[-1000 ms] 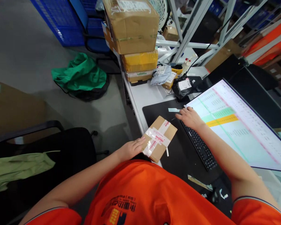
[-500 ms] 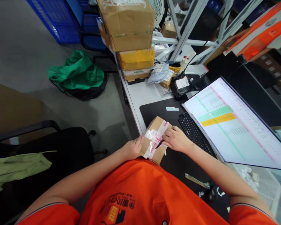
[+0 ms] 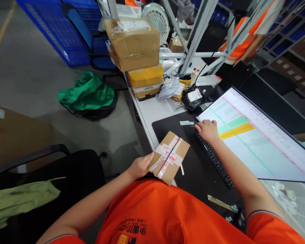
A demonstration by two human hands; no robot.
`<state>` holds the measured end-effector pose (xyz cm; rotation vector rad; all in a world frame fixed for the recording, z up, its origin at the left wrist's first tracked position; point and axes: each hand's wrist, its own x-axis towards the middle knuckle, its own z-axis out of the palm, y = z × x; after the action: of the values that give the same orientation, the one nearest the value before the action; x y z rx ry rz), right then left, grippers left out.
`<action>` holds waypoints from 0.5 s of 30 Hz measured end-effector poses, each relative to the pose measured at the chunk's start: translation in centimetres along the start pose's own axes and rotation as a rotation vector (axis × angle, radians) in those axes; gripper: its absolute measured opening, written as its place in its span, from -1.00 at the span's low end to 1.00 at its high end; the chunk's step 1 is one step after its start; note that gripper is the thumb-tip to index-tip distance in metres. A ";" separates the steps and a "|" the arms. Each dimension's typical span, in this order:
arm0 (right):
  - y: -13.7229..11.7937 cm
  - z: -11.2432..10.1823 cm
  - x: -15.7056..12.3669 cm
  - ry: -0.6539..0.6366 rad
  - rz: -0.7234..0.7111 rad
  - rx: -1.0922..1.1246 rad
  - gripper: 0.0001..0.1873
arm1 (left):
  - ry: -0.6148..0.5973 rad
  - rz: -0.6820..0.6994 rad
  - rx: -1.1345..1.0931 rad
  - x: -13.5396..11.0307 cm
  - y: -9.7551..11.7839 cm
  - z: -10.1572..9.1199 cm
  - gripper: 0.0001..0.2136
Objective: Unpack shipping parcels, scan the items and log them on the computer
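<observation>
A small cardboard box (image 3: 176, 149), crossed with white and red printed tape, lies tilted near my waist at the desk's edge. My left hand (image 3: 141, 166) grips its left side, thumb on top. The tape is slit along the middle seam, with a narrow dark gap between the flaps. My right hand (image 3: 207, 130) is away from the box, over the far end of the black keyboard (image 3: 215, 161), just in front of the monitor (image 3: 256, 135). Its fingers are curled downward; what they hold, if anything, is hidden.
Stacked cartons (image 3: 134, 44) stand at the desk's far left corner, beside a black-wrapped parcel (image 3: 193, 98). A tape strip (image 3: 186, 123) lies on the black mat (image 3: 167, 120). A chair (image 3: 78, 183) is on the left. Another person in an orange vest (image 3: 240, 37) stands behind the frame.
My right hand has left the box and moved forward and right to the keyboard; the dark pointed tool it held no longer shows. The box's seam now shows a gap.
</observation>
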<state>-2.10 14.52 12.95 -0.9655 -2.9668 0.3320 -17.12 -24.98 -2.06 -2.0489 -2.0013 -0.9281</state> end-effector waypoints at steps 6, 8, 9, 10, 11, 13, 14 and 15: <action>-3.0 7.5 -3.9 -0.058 0.261 0.735 -0.40 | 0.198 -0.342 -0.118 1.9 -0.9 -0.3 -0.53; -4.4 9.2 -5.5 -0.037 0.296 0.869 -0.36 | 0.245 -0.409 -0.191 2.9 -1.6 -0.7 -0.62; -5.0 9.7 -6.3 -0.017 0.318 0.929 -0.35 | 0.266 -0.456 -0.233 3.5 -2.1 -1.0 -0.64; -5.6 10.0 -7.2 0.002 0.339 0.984 -0.34 | 0.282 -0.515 -0.278 4.1 -2.6 -1.3 -0.64; -6.1 10.2 -8.2 0.015 0.361 1.036 -0.33 | 0.290 -0.582 -0.327 4.8 -3.2 -1.6 -0.62; -7.2 10.3 -10.5 0.025 0.407 1.126 -0.32 | 0.262 -0.714 -0.449 6.6 -4.6 -2.4 -0.58; -7.9 10.3 -11.8 0.027 0.430 1.163 -0.32 | 0.221 -0.761 -0.520 7.6 -5.3 -2.8 -0.56; -8.6 10.3 -13.1 0.038 0.457 1.201 -0.33 | 0.165 -0.784 -0.594 8.7 -6.1 -3.1 -0.55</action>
<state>2.81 -1.92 5.39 -1.2752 -1.7971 1.7327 -24.49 -18.39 2.88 -1.2336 -2.6928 -1.9436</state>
